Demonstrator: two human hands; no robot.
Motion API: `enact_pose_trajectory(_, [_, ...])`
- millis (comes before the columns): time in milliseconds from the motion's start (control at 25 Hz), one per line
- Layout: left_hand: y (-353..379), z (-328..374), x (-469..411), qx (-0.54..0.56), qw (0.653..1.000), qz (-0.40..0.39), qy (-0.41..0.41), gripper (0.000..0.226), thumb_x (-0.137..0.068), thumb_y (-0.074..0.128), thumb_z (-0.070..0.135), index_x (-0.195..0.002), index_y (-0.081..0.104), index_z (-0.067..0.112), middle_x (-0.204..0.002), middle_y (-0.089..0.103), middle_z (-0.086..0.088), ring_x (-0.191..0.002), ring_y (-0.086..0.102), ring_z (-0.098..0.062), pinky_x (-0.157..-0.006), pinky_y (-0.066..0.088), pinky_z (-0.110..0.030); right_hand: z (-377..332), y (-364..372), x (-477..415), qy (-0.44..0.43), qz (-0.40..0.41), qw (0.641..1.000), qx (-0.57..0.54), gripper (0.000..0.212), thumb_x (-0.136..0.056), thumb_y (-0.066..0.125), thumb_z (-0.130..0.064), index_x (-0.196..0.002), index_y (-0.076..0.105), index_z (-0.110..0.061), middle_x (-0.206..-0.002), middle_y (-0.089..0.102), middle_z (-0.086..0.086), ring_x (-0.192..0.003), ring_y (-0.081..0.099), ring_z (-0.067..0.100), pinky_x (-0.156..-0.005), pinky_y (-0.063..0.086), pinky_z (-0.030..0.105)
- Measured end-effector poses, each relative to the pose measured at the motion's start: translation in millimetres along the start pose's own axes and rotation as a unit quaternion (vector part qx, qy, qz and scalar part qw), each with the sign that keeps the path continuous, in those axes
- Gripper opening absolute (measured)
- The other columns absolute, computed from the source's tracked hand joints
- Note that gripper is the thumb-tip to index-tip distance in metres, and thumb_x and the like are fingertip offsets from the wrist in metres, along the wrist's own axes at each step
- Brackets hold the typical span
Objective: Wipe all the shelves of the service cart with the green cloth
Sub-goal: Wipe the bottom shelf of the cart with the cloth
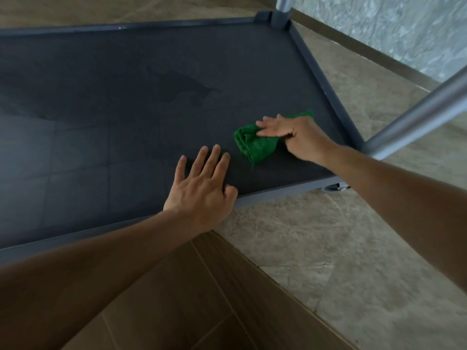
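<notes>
Shelf (101,109) open leftward, post (417,114) at right corner

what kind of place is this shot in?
Likely an indoor service area, maybe a hotel or restaurant; can't say which. Clues: a cart shelf with metal posts, a stone-tile floor, a marbled wall.

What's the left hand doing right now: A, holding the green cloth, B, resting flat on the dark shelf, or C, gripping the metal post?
B: the left hand lies flat, fingers spread, on the shelf; the right hand presses the green cloth.
</notes>
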State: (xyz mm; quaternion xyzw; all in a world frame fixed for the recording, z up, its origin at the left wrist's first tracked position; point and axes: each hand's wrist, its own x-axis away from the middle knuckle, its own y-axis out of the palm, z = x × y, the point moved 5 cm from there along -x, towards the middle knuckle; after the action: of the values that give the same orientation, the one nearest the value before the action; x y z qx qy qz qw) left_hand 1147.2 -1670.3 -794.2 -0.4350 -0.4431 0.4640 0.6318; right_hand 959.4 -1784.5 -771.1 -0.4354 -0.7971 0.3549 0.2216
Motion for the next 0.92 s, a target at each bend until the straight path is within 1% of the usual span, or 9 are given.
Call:
enact_pose_trajectory(200, [-1.9, -1.0, -1.9, 0.001, 1.000, -0.004, 0.003, 0.072, -0.084, 0.007, 0.048, -0.152, 0.000, 0.027, -0.160, -0.012, 0.008, -0.145, -0.016, -0.009, -0.117, -0.011, -0.043, 13.3, -13.3, -65.8, 0.024, 0.027, 0.996, 0.078, 0.065, -0.075, 0.035, 0.028, -0.124, 0.059, -0.006, -0.141, 0.049, 0.007, -0.136, 0.036, 0.013, -0.114, 0.015, 0.017])
enact_pose_trajectory(320, [-3.6, -3.3, -3.7, 0.000, 1.000, -0.003, 0.003, 0.070, -0.086, 0.009, 0.049, -0.152, 0.002, 0.028, -0.160, -0.009, 0.009, -0.146, -0.013, -0.009, -0.118, -0.008, -0.043, 11.2, -9.8, -69.5, 0.024, 0.045, 0.994, 0.096, 0.064, -0.078, 0.036, 0.026, -0.126, 0.058, -0.008, -0.142, 0.047, 0.007, -0.138, 0.034, 0.015, -0.116, 0.017, 0.024])
enact_pose_trajectory(440, [-3.9, -3.0, -3.8, -0.006, 1.000, -0.003, 0.007, 0.065, -0.091, 0.014, 0.047, -0.153, 0.003, 0.027, -0.161, -0.008, 0.008, -0.146, -0.012, -0.010, -0.119, -0.006, -0.044, 4.1, -4.4, -40.7, 0.018, 0.050, 0.995, 0.084, 0.066, -0.076, 0.037, 0.027, -0.127, 0.057, -0.010, -0.143, 0.046, 0.006, -0.138, 0.033, 0.014, -0.116, 0.012, 0.022])
enact_pose_trajectory(600, [-3.4, -2.7, -4.9, -0.007, 1.000, -0.022, 0.009, 0.064, -0.093, 0.015, 0.047, -0.152, -0.001, 0.028, -0.160, -0.011, 0.008, -0.146, -0.015, -0.010, -0.119, -0.006, -0.044, -2.0, 2.5, 24.7, -0.025, -0.002, 0.996, 0.090, 0.067, -0.076, 0.040, 0.027, -0.129, 0.055, -0.011, -0.142, 0.045, 0.003, -0.138, 0.032, 0.012, -0.117, 0.012, 0.022])
enact_pose_trajectory(680, [-4.7, -3.2, -7.1, -0.020, 0.999, -0.043, 0.009, 0.064, -0.094, 0.016, 0.047, -0.152, 0.000, 0.026, -0.160, -0.010, 0.008, -0.146, -0.014, -0.012, -0.118, -0.005, -0.045, -2.6, 3.6, 51.1, -0.040, -0.035, 0.991, 0.123, 0.068, -0.079, 0.041, 0.027, -0.133, 0.050, -0.012, -0.146, 0.040, 0.002, -0.141, 0.027, 0.015, -0.119, 0.013, 0.028])
enact_pose_trajectory(720, [-5.7, -1.3, -8.4, -0.030, 0.998, -0.051, 0.007, 0.064, -0.094, 0.019, 0.047, -0.152, 0.002, 0.025, -0.161, -0.007, 0.006, -0.147, -0.011, -0.014, -0.118, -0.002, -0.046, -2.0, 2.6, 60.9, -0.042, -0.052, 0.987, 0.148, 0.069, -0.080, 0.041, 0.026, -0.137, 0.046, -0.013, -0.148, 0.037, 0.001, -0.142, 0.023, 0.017, -0.119, 0.012, 0.032])
enact_pose_trajectory(800, [-11.9, 7.0, -14.4, -0.036, 0.999, -0.032, 0.001, 0.060, -0.096, 0.025, 0.046, -0.149, 0.017, 0.018, -0.159, 0.009, -0.002, -0.146, 0.003, -0.021, -0.116, 0.007, -0.047, -0.5, -2.8, 72.3, -0.039, -0.075, 0.974, 0.211, 0.072, -0.082, 0.041, 0.023, -0.143, 0.037, -0.016, -0.153, 0.029, 0.001, -0.144, 0.019, 0.018, -0.119, 0.011, 0.034])
enact_pose_trajectory(880, [-19.6, 21.0, -23.9, -0.011, 1.000, 0.006, -0.008, 0.054, -0.097, 0.028, 0.045, -0.140, 0.032, 0.012, -0.152, 0.024, -0.008, -0.142, 0.016, -0.026, -0.113, 0.014, -0.046, -0.8, -7.7, 78.9, -0.016, -0.082, 0.954, 0.288, 0.073, -0.086, 0.042, 0.016, -0.147, 0.028, -0.021, -0.156, 0.022, -0.002, -0.145, 0.017, 0.019, -0.118, 0.016, 0.036])
enact_pose_trajectory(920, [-20.3, 29.1, -29.2, 0.001, 1.000, 0.013, -0.011, 0.053, -0.098, 0.028, 0.044, -0.140, 0.034, 0.011, -0.152, 0.024, -0.009, -0.142, 0.016, -0.026, -0.113, 0.014, -0.046, -2.6, -7.8, 81.2, 0.001, -0.080, 0.941, 0.330, 0.072, -0.089, 0.043, 0.011, -0.149, 0.023, -0.024, -0.157, 0.019, -0.003, -0.145, 0.017, 0.020, -0.116, 0.020, 0.039])
